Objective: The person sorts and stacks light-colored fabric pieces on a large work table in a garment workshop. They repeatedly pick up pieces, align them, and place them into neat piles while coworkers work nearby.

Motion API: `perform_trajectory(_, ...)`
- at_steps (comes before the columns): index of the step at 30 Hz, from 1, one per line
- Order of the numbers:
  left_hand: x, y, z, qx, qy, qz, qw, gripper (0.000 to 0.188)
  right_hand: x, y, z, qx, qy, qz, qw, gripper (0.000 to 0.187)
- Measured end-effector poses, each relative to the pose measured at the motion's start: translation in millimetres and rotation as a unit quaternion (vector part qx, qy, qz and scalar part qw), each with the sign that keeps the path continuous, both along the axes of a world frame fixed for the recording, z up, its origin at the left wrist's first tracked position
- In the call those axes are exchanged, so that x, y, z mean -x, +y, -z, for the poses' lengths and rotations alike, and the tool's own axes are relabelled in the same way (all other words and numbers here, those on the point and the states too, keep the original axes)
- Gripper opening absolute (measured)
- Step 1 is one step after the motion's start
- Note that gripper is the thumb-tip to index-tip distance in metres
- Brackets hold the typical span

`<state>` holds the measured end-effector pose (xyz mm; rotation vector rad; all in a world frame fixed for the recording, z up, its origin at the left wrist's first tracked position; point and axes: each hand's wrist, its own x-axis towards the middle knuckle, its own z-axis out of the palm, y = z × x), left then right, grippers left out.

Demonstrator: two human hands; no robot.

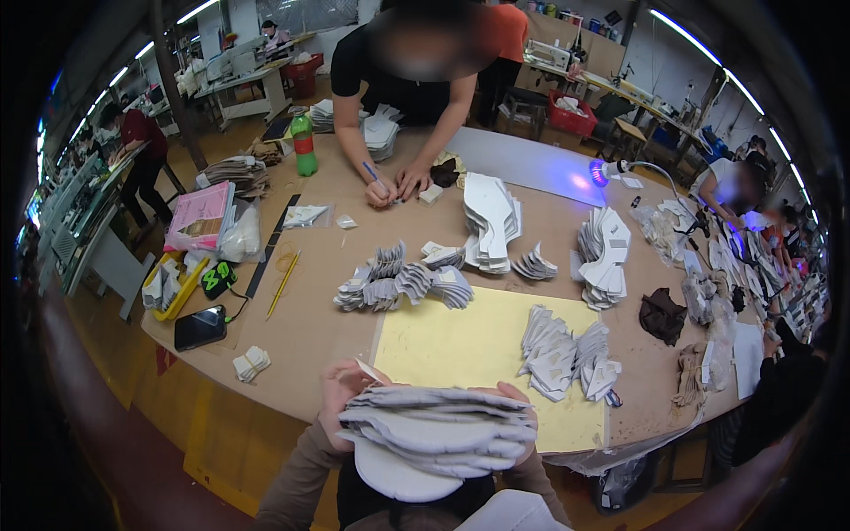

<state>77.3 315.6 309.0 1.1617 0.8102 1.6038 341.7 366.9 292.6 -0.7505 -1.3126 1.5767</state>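
A thick stack of grey-white cut shoe pieces (434,434) is gripped between my two hands, close to my body at the table's near edge. My left hand (339,396) wraps round the left end, its fingers closed on the layers. At the opposite end my right hand (521,405) holds on, mostly hidden behind the stack. Just beyond lies a yellow sheet (452,341), with fanned piles of grey pieces (551,354) on its right side. More curved pieces (407,283) lie in rows along its far left edge.
Across the brown-covered table (354,221) a person writes with a blue pen (370,172). Taller white stacks (487,217) stand mid-table. A green bottle (304,146), a phone (200,327), a pencil (283,285) and a yellow basket (164,305) are leftward. A lamp (602,171) glows right.
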Motion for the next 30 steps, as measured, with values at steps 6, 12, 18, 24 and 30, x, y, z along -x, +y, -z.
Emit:
perform_trajectory(6, 7.4, -9.7, -43.1, 0.074, 0.128, -0.05, 0.988, 0.043, -9.8, -11.6, -41.9, -0.221, -0.128, 0.064, 0.965, 0.051)
perform_trajectory(12, 3.1, 12.9, -7.9, 0.339, 0.044, -0.008, 0.94, 0.051, -4.9, 1.3, -25.5, 0.08, -0.137, 0.042, 0.986, 0.041)
perform_trajectory(18, 6.0, 19.3, 35.5, 0.34, 0.131, 0.004, 0.931, 0.058, -7.6, 14.8, 19.6, 0.014, -0.21, 0.105, 0.972, 0.039)
perform_trajectory(24, 34.1, 23.1, 34.6, 0.279, 0.24, -0.029, 0.929, 0.044, -13.7, 22.6, 42.7, 0.062, -0.146, 0.132, 0.978, 0.033)
perform_trajectory(30, 43.4, 59.0, 58.5, 0.191, 0.349, -0.161, 0.903, 0.042, -10.9, 24.5, 55.3, 0.04, -0.171, 0.151, 0.973, 0.031)
